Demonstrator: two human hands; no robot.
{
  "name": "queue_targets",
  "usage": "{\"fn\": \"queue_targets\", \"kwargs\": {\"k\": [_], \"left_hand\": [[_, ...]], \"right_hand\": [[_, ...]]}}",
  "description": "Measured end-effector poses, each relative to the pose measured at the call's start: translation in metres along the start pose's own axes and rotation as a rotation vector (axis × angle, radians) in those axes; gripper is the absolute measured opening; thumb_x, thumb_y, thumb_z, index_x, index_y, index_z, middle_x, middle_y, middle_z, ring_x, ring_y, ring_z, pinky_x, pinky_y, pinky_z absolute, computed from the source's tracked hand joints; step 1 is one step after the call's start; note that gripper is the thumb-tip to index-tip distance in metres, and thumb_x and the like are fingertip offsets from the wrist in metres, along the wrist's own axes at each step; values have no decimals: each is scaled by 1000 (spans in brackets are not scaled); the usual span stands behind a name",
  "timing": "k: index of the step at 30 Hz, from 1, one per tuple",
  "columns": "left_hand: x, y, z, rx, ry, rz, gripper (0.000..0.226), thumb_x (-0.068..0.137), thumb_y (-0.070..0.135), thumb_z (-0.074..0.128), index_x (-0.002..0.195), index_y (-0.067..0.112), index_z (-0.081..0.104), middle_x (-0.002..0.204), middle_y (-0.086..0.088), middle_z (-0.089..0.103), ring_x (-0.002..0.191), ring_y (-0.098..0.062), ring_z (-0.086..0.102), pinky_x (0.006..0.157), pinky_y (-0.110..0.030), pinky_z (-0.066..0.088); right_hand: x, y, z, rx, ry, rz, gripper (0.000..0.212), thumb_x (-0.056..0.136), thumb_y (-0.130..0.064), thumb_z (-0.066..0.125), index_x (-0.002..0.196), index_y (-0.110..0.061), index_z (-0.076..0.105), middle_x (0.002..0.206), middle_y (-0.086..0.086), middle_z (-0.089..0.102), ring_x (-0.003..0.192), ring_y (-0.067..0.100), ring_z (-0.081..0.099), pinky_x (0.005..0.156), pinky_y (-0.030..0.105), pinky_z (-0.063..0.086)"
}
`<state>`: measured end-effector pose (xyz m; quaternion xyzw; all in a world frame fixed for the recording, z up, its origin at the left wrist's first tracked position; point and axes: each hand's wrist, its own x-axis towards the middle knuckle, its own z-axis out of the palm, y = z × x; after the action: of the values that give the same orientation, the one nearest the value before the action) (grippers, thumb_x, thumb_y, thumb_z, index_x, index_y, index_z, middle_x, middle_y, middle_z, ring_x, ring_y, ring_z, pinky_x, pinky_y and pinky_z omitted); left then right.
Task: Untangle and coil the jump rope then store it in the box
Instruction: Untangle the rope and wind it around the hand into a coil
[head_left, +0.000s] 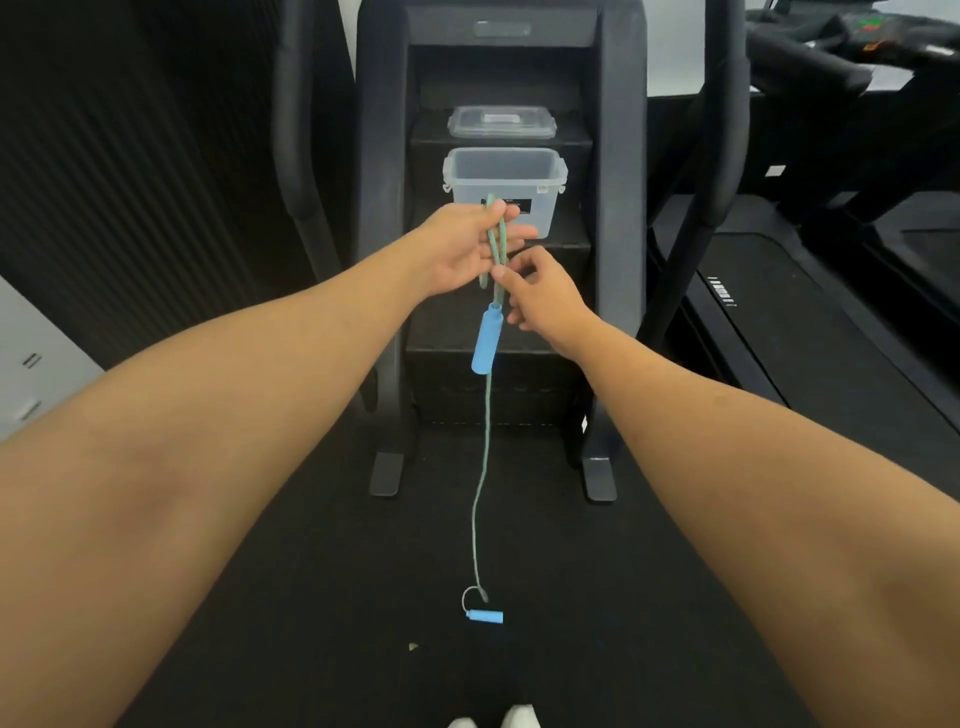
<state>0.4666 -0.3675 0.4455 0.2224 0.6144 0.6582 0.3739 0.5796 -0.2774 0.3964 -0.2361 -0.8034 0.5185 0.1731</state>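
Clenched in the left grip (465, 247), thumb over fingers: a short bunch of loops of the rope (498, 236), held up just in front of the box (506, 179). Pinched in the right grip (537, 291), just below that bunch: the same rope, right above the upper handle (488, 338), dangling free under the fingertips. Risk first at the left: with any easing of the thumb during the next wrap, loops sliding apart and dropping, dragged down by the weight of the dangling handle. Risk too of that handle swinging into the bunch and tucking through a loop, making a fresh knot. Farther out, a long single strand running down to the floor (311, 571), near, ending in a small curl beside the second handle (484, 616); likely to tighten into a kink under a fast pull, or to get trodden on, with the white shoes (519, 719) just nearer than it. Possible snag as well on the feet of the stair machine (384, 208) while hauling up. Beyond the grips, the box open on a middle step, its lid (501, 122) lying on the step above, well apart from the rope. Looks narrow for a coil plus two handles, so a loose coil apt to spring over the rim. Dark rails (296, 130) rising left and right of the steps, a treadmill (779, 322) off to the right, a small pale scrap (413, 646) on the floor left of the second handle. Between grips and box, only the held loops.
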Motion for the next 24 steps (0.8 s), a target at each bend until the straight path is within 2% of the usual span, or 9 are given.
{"fn": "queue_targets", "kwargs": {"k": [3, 6, 10, 13, 16, 18, 19, 22, 24], "left_hand": [[0, 0, -3, 42, -19, -18, 26, 111, 23, 46, 122, 8, 64, 125, -14, 73, 125, -27, 63, 109, -50, 49], [0, 2, -4, -45, -7, -11, 25, 111, 22, 44, 117, 8, 64, 120, -16, 75, 124, -30, 65, 109, -52, 48], [-1, 4, -1, -135, 1, 16, 24, 112, 20, 43, 118, 5, 61, 116, -20, 76, 112, -31, 73, 108, -49, 51], [-5, -1, -1, -109, -28, -6, 24, 111, 20, 44, 118, 4, 60, 115, -22, 75, 112, -32, 73, 109, -49, 51], [-8, -8, 1, -31, -71, -12, 26, 111, 22, 43, 120, 4, 60, 117, -19, 76, 116, -28, 71, 109, -45, 50], [-10, -9, 3, -28, -78, -6, 28, 111, 22, 43, 122, 3, 60, 119, -18, 75, 115, -29, 72, 105, -44, 53], [-11, -8, 4, -41, -73, 1, 28, 111, 22, 44, 122, 3, 60, 119, -19, 75, 112, -30, 72, 102, -45, 55], [-11, -2, 5, -83, -49, 28, 28, 111, 22, 43, 123, 3, 61, 118, -19, 75, 112, -29, 73, 102, -43, 55], [-10, 3, 4, -115, -34, 35, 26, 111, 21, 44, 121, 5, 61, 117, -18, 76, 114, -28, 72, 107, -44, 50]], "right_hand": [[1, 2, -8, -73, -27, -76, 18, 99, -24, 61, 104, -7, 63, 76, 0, 61, 58, 10, 55, 54, 19, 48], [-4, 12, -12, -246, -181, -62, 14, 96, -18, 62, 99, -5, 66, 70, 3, 62, 55, 11, 56, 61, 26, 51], [-25, 42, -12, -612, -512, 172, 11, 95, -18, 59, 98, -8, 64, 78, 5, 65, 67, 17, 65, 66, 29, 51], [-32, 44, -14, -718, -672, 340, 9, 94, -21, 58, 102, -18, 60, 92, 5, 64, 83, 20, 65, 73, 32, 51], [-15, 24, -19, -283, -527, 320, 29, 90, -32, 67, 116, -22, 62, 112, 3, 70, 98, 18, 66, 84, 38, 49], [-6, -4, -19, 97, -346, 237, 24, 96, -35, 64, 112, -17, 66, 100, 3, 73, 96, 19, 72, 88, 39, 54], [-4, -16, -19, 171, -262, 166, 23, 100, -34, 60, 105, -12, 67, 88, 4, 70, 89, 21, 72, 86, 38, 56], [-12, -21, -17, -20, -199, -5, 28, 106, -26, 49, 90, -7, 63, 69, 6, 61, 64, 16, 62, 68, 22, 55], [-24, 0, -16, -262, -309, 61, 29, 107, -24, 49, 87, -7, 62, 71, 5, 62, 63, 14, 59, 65, 21, 51]]}}
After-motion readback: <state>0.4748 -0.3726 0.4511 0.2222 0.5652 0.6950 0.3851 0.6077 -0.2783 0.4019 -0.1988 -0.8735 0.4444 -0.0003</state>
